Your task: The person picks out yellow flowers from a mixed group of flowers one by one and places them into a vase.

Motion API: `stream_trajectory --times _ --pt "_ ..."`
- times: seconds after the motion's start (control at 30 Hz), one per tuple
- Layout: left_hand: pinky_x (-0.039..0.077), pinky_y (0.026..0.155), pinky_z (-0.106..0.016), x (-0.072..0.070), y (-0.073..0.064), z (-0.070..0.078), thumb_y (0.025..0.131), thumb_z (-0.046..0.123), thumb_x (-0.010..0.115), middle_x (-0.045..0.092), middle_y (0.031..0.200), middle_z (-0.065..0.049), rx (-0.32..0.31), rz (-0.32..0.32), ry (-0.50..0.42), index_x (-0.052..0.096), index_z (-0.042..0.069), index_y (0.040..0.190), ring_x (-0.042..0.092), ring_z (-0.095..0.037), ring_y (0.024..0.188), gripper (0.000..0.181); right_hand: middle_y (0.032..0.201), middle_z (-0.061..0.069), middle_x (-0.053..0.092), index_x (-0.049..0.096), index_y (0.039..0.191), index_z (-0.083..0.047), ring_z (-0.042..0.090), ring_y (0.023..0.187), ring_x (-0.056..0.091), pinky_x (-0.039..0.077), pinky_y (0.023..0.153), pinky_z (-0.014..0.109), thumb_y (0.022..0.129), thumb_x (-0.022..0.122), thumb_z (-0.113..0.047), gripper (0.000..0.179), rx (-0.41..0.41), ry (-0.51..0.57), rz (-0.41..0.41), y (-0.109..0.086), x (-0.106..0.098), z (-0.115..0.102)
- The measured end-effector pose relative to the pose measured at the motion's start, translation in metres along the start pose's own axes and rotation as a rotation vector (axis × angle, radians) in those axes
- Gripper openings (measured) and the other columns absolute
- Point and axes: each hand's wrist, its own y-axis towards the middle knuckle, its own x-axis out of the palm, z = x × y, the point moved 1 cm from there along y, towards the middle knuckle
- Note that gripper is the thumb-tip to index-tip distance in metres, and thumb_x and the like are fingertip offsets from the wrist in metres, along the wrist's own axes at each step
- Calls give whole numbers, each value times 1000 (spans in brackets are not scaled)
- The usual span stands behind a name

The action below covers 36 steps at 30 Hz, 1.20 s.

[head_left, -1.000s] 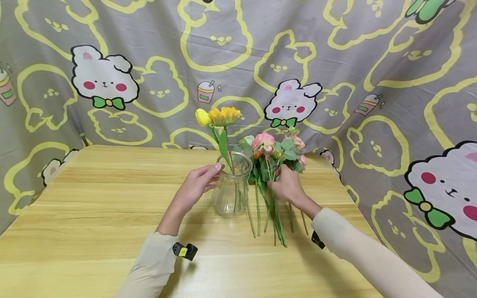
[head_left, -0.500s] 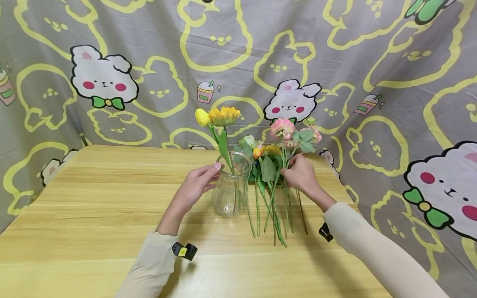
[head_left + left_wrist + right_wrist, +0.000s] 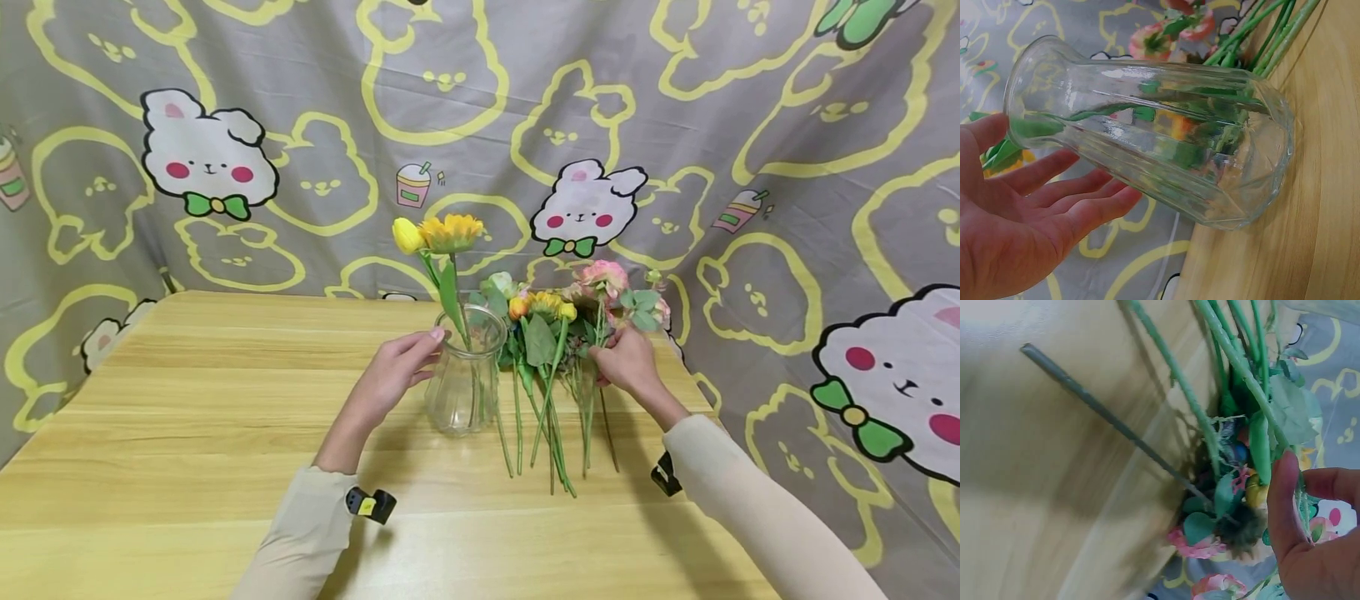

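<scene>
A clear glass vase (image 3: 450,404) stands upright on the table, holding a yellow tulip (image 3: 408,237) and a yellow-orange sunflower (image 3: 453,232). My left hand (image 3: 384,377) is at its left side, thumb at the rim. In the left wrist view its fingers (image 3: 1100,209) lie extended along the glass (image 3: 1147,125). To the right of the vase, my right hand (image 3: 630,364) pinches the green stem (image 3: 1302,509) of a pink flower (image 3: 603,278) between thumb and fingers. That bloom leans over the hand, close above the other flowers.
Several loose flowers lie right of the vase, among them another sunflower (image 3: 543,303), an orange bud (image 3: 518,307) and a whitish bloom (image 3: 501,286); their stems (image 3: 555,450) point toward me. A patterned grey curtain (image 3: 315,100) hangs behind the wooden table (image 3: 187,433).
My right hand has moved rightward with the pink flower, which rose and then came lower, uncovering the sunflower and a yellow bud in the pile. The left hand and vase have stayed put.
</scene>
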Motion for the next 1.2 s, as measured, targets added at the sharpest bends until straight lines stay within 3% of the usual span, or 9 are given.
stream_trajectory --times 0.13,0.3,0.47,0.77,0.93,0.97,1.03,1.17,1.2 --pt "48 113 -46 0 0 0 103 53 52 54 147 -18 1 -1 2 52 3 146 51 -34 139 65 62 10 67 54 81 -3 31 59 74 63 78 48 94 62 -18 21 22 -20 -32 -1 5 8" --pt "48 113 -46 0 -1 0 104 53 51 53 148 -18 5 -5 4 52 3 147 51 -34 139 66 63 17 68 53 71 -5 34 64 74 63 65 48 95 61 -17 28 46 -12 -99 -1 13 16" --pt "48 113 -45 0 0 0 103 53 52 53 148 -18 3 -3 4 52 3 146 51 -34 139 65 65 22 70 50 56 -9 34 63 74 63 61 46 98 60 -16 43 35 -17 -134 -1 18 20" --pt "48 113 -46 -1 0 0 104 52 52 53 148 -17 4 -5 -2 52 3 146 51 -34 139 64 60 15 67 47 58 -11 33 62 73 65 62 43 99 62 -17 44 36 -18 -176 -2 18 22" --pt "48 113 -45 0 0 0 104 52 52 54 147 -18 0 -2 1 53 4 146 52 -34 138 65 50 13 62 53 55 -8 34 54 70 58 50 35 97 67 -22 46 6 -100 -135 -2 14 19" --pt "49 112 -45 0 0 0 103 53 52 54 146 -17 -1 -1 -1 53 4 145 52 -33 138 64 48 10 59 60 63 -4 33 49 67 53 46 32 96 68 -23 39 -18 -115 -114 -2 13 18" --pt "49 112 -45 0 0 0 103 53 52 55 146 -17 -2 1 -2 53 4 145 52 -33 138 64 44 5 50 59 69 -1 26 40 58 41 42 27 96 69 -24 36 -52 -144 -73 0 13 15" --pt "48 113 -46 0 0 -1 103 53 52 54 147 -17 2 0 -1 53 4 146 51 -34 138 65 55 -3 40 53 84 -1 12 41 37 31 46 26 94 70 -21 29 -115 -168 7 2 14 7" --pt "48 113 -46 0 0 -1 104 53 51 54 147 -18 4 -1 1 52 3 146 51 -34 138 65 58 -1 43 49 78 -4 11 43 37 33 48 26 94 70 -21 31 -116 -176 14 2 16 5"
